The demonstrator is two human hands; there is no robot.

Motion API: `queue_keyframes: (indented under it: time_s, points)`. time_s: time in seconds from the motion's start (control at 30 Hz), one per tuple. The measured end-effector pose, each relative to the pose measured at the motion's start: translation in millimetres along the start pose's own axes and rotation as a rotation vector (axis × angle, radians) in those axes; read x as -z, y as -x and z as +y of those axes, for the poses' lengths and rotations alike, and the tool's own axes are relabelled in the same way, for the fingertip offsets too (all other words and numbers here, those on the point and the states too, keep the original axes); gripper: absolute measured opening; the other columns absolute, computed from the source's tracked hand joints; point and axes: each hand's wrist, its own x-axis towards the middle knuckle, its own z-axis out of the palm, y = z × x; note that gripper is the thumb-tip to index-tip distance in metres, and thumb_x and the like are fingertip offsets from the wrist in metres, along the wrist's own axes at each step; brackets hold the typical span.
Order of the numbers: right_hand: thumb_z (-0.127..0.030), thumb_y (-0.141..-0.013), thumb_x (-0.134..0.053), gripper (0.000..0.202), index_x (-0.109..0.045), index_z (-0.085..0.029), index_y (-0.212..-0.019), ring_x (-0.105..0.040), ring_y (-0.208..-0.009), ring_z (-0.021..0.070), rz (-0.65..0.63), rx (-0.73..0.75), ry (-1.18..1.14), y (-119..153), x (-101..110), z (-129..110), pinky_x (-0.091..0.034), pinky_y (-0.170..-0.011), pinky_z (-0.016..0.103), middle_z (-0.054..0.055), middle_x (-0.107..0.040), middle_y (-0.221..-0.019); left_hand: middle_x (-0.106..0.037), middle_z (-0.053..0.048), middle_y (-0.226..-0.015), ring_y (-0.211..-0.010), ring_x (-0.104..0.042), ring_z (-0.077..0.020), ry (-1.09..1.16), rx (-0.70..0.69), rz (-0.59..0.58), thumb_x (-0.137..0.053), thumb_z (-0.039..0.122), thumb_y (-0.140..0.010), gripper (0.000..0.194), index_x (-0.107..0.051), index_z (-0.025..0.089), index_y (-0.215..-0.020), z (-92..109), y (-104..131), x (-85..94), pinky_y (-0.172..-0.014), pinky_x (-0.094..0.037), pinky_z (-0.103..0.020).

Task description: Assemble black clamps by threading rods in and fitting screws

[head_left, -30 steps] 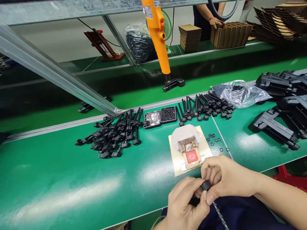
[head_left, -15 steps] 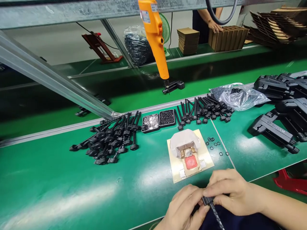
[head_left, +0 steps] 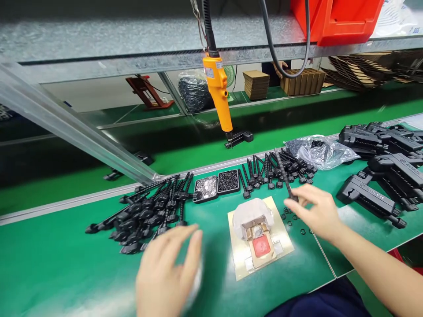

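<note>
My right hand (head_left: 319, 213) pinches the knob end of a black threaded spindle (head_left: 283, 171), whose shaft points up and away. Just left of that hand sits a whitish fixture (head_left: 253, 215) with a red pad (head_left: 261, 246) on a pale board. My left hand (head_left: 168, 268), blurred by motion, has thumb and fingers apart with nothing between them. It is in front of a pile of black knobbed spindles (head_left: 148, 211), covering its nearest part. More such spindles (head_left: 264, 171) lie farther back. Small black rings (head_left: 290, 223) are scattered beside my right hand.
Two small trays stand together, one of silvery pieces (head_left: 205, 188), one of black bits (head_left: 228, 181). An orange power screwdriver (head_left: 220, 97) hangs overhead. At right are black clamp-like bodies (head_left: 366, 193) and a plastic bag (head_left: 325, 154). A metal post (head_left: 99, 141) slants at left.
My hands have parted from the spindle held between them low at the front. The right has carried it up and forward; the left has moved left. The camera view has tilted upward.
</note>
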Motion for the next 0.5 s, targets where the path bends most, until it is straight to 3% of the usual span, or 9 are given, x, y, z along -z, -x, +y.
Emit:
queue_keyframes:
  time_s: [0.1, 0.17, 0.23, 0.4, 0.5]
  points:
    - [-0.041, -0.089, -0.070, 0.028, -0.075, -0.013, -0.085, -0.063, -0.063, 0.0173, -0.074, -0.140, 0.175, -46.5, -8.0, 14.0, -0.053, -0.066, 0.030, 0.006, -0.067, -0.074, -0.061, -0.028, -0.128, -0.107, -0.063, -0.0448, -0.303, 0.045, -0.245, -0.034, 0.049, -0.100, 0.057, -0.066, 0.007, -0.122, -57.2, -3.9, -13.9, -0.093, -0.050, -0.062]
    - [-0.041, -0.088, -0.071, 0.030, -0.075, -0.014, -0.076, -0.067, -0.075, 0.0224, -0.152, -0.191, 0.268, -70.7, -16.8, 14.7, -0.052, -0.073, 0.031, 0.009, -0.069, -0.078, -0.059, -0.030, -0.130, -0.105, -0.065, -0.0450, -0.335, 0.073, -0.403, -0.026, 0.051, -0.099, 0.065, -0.064, 0.005, -0.126, -84.2, 3.1, -25.1, -0.090, -0.052, -0.061]
    - [-0.041, -0.089, -0.069, 0.031, -0.074, -0.014, -0.074, -0.069, -0.085, 0.0261, -0.234, -0.225, 0.343, -87.6, -27.6, 10.4, -0.052, -0.078, 0.032, 0.012, -0.071, -0.084, -0.063, -0.025, -0.122, -0.098, -0.069, -0.0395, -0.264, 0.148, -0.479, -0.028, 0.051, -0.097, 0.062, -0.066, 0.008, -0.122, -98.6, 12.1, -33.7, -0.087, -0.056, -0.054]
    - [-0.045, -0.091, -0.069, 0.034, -0.074, -0.011, -0.092, -0.070, -0.092, 0.0253, -0.416, -0.273, 0.427, -105.9, -52.2, -3.2, -0.054, -0.084, 0.037, 0.013, -0.073, -0.094, -0.070, -0.016, -0.099, -0.072, -0.072, -0.0286, -0.140, 0.212, -0.519, -0.033, 0.055, -0.092, 0.059, -0.069, 0.012, -0.108, -92.9, 18.3, -39.6, -0.074, -0.059, -0.042]
    - [-0.047, -0.093, -0.067, 0.039, -0.073, -0.010, -0.099, -0.070, -0.094, 0.0273, -0.440, -0.277, 0.427, -101.4, -51.4, -7.3, -0.054, -0.083, 0.038, 0.015, -0.072, -0.102, -0.071, -0.013, -0.092, -0.065, -0.070, -0.0267, -0.063, 0.257, -0.528, -0.039, 0.060, -0.087, 0.059, -0.071, 0.013, -0.101, -82.0, 12.9, -34.6, -0.068, -0.058, -0.040]
